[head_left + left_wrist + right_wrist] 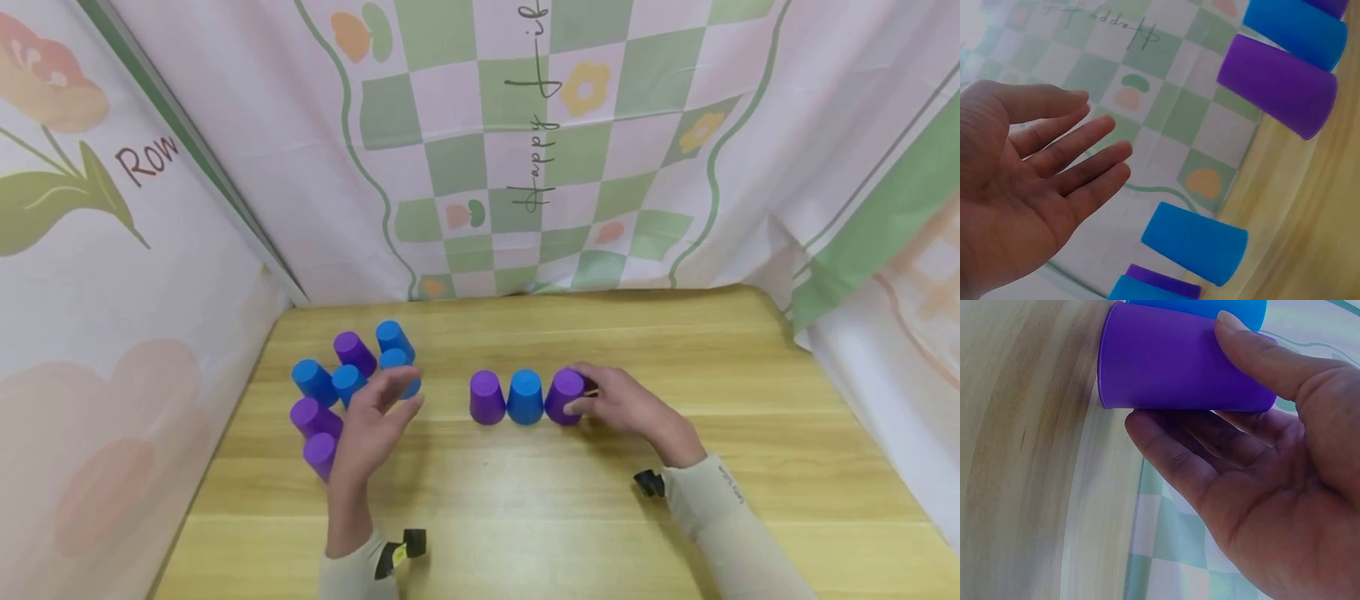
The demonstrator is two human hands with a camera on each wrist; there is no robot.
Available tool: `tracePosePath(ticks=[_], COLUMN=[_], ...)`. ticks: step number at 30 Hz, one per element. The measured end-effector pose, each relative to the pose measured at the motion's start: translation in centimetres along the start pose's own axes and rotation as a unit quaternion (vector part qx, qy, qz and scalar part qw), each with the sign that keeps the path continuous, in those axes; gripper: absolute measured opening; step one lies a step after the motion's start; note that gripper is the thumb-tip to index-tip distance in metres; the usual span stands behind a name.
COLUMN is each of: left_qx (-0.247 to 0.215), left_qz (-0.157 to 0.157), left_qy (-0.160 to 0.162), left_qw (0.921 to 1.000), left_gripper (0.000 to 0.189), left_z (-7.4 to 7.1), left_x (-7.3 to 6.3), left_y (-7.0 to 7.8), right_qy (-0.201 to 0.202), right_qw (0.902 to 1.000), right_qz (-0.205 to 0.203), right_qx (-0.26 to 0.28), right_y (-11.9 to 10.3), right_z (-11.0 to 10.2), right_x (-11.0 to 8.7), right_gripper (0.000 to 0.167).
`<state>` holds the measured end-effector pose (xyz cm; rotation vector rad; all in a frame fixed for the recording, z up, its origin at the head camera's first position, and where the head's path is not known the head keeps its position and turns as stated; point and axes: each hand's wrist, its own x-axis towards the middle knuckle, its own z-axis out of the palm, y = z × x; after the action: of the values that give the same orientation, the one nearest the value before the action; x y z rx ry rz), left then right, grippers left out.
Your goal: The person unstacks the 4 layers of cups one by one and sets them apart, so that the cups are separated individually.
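Three upturned cups stand side by side on the table: a purple cup [487,400] on the left, a blue cup [525,400] in the middle and a purple cup [562,398] on the right. My right hand [626,404] holds the right-hand purple cup, thumb on its near side and fingers round behind, as the right wrist view also shows [1179,359]. Over the cluster at the left, my left hand [375,429] hovers with fingers extended and nothing in its grasp, partly hiding some cups. A blue cup [1197,244] shows beneath it in the left wrist view.
Several more upturned blue and purple cups, among them a blue cup [311,382] and a purple cup [354,354], form a cluster at the left. The wooden table [510,517] ends at a checked curtain [517,242] behind and a printed cloth [150,375] on the left.
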<state>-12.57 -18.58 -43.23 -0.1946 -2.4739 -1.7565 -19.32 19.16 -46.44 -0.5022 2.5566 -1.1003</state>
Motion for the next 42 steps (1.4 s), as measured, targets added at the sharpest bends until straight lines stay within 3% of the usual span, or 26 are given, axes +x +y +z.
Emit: tracePosePath(ticks=[12,24,42], left_qx=[-0.025,-0.024,0.010], left_qz=[-0.004,-0.040,-0.069], left_qy=[-0.032,-0.073,-0.105], left_qw=[0.9992,0.9963,0.9920], left_gripper=[0.058,0.079,0.069], left_z=[2.6,6.2,8.4], left_x=[1.3,3.3,4.3], left_y=[-0.4,-1.3,-1.6], right_qy=[0.000,-0.005,-0.001], right_qw=[1.0000,0.9999,0.9999], right_qz=[-0.005,0.006,0.006], right_qx=[0.003,0.008,0.015], right_y=[-0.1,0.0,0.1], right_z=[0.0,-0.1,0.0], right_x=[0.1,0.1,0.0], right_gripper=[0.040,0.040,0.041])
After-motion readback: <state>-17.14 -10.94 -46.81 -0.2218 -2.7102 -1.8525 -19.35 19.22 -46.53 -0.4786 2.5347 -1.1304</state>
